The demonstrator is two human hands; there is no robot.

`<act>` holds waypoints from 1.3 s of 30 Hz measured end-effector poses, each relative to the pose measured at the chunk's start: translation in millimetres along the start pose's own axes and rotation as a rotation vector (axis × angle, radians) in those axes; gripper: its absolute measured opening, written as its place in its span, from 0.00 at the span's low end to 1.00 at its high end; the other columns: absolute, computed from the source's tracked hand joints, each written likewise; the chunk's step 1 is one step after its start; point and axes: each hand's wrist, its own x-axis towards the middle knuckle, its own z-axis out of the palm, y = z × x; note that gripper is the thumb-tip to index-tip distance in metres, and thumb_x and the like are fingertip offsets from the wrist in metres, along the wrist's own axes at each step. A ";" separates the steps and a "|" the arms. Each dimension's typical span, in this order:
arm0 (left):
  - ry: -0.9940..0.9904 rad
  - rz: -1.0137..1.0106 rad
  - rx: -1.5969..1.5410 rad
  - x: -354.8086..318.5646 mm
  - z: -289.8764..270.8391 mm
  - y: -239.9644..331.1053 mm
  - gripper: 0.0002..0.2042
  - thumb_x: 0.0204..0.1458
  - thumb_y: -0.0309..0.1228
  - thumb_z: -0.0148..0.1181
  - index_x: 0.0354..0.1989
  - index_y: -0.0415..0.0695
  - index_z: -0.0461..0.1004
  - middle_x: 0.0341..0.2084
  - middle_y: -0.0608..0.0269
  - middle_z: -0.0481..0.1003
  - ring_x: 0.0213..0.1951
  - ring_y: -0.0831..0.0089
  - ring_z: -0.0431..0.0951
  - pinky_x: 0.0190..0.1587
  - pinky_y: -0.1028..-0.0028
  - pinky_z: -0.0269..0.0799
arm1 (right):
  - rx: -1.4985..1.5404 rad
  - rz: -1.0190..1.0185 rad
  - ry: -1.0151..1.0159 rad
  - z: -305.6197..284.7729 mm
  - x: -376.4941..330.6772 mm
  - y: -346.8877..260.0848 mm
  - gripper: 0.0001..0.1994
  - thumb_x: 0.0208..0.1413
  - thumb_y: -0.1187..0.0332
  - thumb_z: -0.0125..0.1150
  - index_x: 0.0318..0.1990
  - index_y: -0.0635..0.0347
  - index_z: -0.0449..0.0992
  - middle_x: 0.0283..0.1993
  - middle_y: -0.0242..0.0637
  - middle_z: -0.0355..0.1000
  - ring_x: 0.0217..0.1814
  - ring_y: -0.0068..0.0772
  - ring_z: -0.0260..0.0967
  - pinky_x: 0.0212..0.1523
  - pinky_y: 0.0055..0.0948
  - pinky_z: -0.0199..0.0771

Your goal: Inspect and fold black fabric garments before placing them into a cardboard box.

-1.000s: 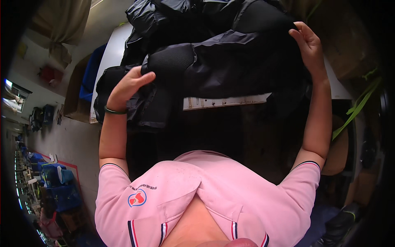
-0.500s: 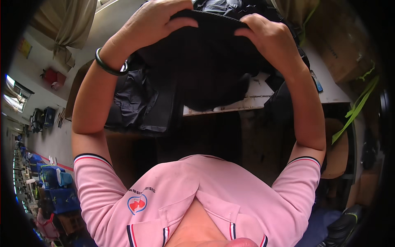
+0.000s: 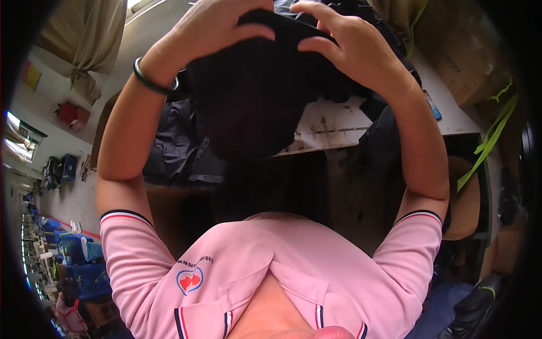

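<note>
On my left I see a beige curtain [image 3: 90,34], a pale wall [image 3: 45,104], a bright window [image 3: 23,137] and grey floor [image 3: 70,200]; a pale surface [image 3: 337,116] stands before me.

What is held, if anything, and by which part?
The left hand holds the black fabric by its upper edge; the right hand is at that edge, but its grip cannot be told.

Matt black cloth panel [image 3: 243,101], crinkled glossy black fabric [image 3: 183,141], smooth stained white tabletop [image 3: 330,124], shiny dark round bangle [image 3: 148,83], matt brown cardboard box [image 3: 466,73]
</note>
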 end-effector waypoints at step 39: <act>-0.554 -0.884 0.004 -445.9 113.8 32.3 0.38 0.35 0.08 0.44 0.60 0.52 0.68 0.60 0.55 0.66 0.66 0.58 0.59 0.68 0.51 0.45 | 1.481 1.448 -0.700 277.3 -149.6 -171.0 0.19 0.58 0.60 0.61 0.41 0.67 0.60 0.27 0.47 0.70 0.22 0.39 0.76 0.19 0.31 0.79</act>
